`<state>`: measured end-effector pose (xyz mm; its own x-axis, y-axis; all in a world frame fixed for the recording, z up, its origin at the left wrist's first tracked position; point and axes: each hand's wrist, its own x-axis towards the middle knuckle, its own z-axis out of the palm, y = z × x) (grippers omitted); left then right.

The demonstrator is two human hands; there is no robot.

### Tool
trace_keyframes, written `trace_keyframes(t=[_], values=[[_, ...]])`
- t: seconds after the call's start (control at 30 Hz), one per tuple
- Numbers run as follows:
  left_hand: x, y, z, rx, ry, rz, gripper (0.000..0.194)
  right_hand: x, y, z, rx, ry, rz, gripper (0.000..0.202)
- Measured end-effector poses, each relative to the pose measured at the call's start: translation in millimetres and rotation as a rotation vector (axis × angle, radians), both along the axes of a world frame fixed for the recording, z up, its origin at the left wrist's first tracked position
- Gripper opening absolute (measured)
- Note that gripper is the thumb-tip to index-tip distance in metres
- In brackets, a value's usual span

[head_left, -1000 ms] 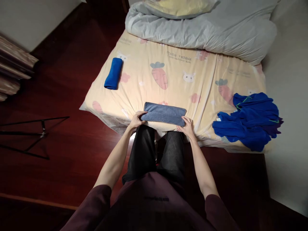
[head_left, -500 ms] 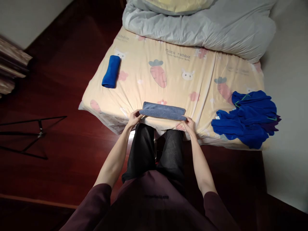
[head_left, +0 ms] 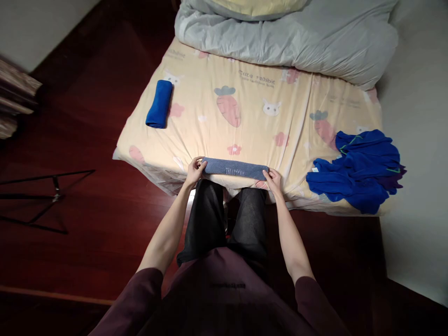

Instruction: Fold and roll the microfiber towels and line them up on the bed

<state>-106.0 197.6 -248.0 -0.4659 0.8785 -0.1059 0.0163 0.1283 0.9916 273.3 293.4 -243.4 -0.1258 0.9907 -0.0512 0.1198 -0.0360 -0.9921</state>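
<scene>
A grey-blue towel (head_left: 235, 169), folded into a narrow strip with pale lettering on its upper face, lies along the near edge of the bed. My left hand (head_left: 195, 171) pinches its left end between thumb and fingers. At the right end, my right hand (head_left: 273, 179) grips the towel the same way. Up and to the left, a bright blue rolled cloth (head_left: 159, 103) rests on the bedsheet. To the right is a crumpled heap of blue cloth (head_left: 364, 172) with green edging and a small white label.
The bed (head_left: 196, 116) has a yellow sheet printed with carrots and rabbits. A grey quilt (head_left: 287, 42) is bunched at its far end, under a yellow pillow (head_left: 259, 7). Black tripod legs (head_left: 56, 193) stand on the dark red floor at left. A wall (head_left: 416, 154) borders the right.
The towel's near flap has been folded over its far part, so it is now one narrow strip showing lettering. Both hands still hold its ends; the view has shifted slightly.
</scene>
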Motion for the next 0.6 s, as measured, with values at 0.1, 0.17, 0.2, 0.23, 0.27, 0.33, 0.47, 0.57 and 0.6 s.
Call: trace_keyframes(t=[0.1,0.17,0.2,0.23,0.27,0.33,0.47,0.57,0.6], values=[[0,0,-2.9,-0.01,0.027,-0.012,0.053,-2,0,-3.8,-0.006,-0.044,-0.048,0.055],[-2,-1,-6.0,-0.013,0.067,-0.031,0.052,-2,1,-6.9,0.002,-0.06,-0.072,0.055],[-3,-1,-7.5,-0.011,0.095,-0.038,0.052,-2,1,-8.2,0.007,-0.059,-0.077,0.055],[-4,0,-8.7,-0.008,0.129,-0.041,0.051,-2,1,-9.2,0.011,-0.053,-0.078,0.054],[-6,0,-9.6,-0.01,0.164,-0.041,0.051,-2,2,-9.8,0.012,-0.045,-0.076,0.053],[-9,4,-9.9,-0.035,0.232,-0.039,0.05,-2,2,-10.0,0.005,-0.026,-0.078,0.052],[-17,14,-5.7,-0.157,0.324,-0.045,0.042,-6,4,-6.5,-0.032,-0.039,-0.079,0.052],[-19,21,-2.8,-0.203,0.339,-0.017,0.031,-8,8,1.2,-0.057,-0.115,-0.035,0.047],[-18,22,-2.1,-0.193,0.328,0.0,0.029,-8,10,5.4,-0.06,-0.162,-0.013,0.043]])
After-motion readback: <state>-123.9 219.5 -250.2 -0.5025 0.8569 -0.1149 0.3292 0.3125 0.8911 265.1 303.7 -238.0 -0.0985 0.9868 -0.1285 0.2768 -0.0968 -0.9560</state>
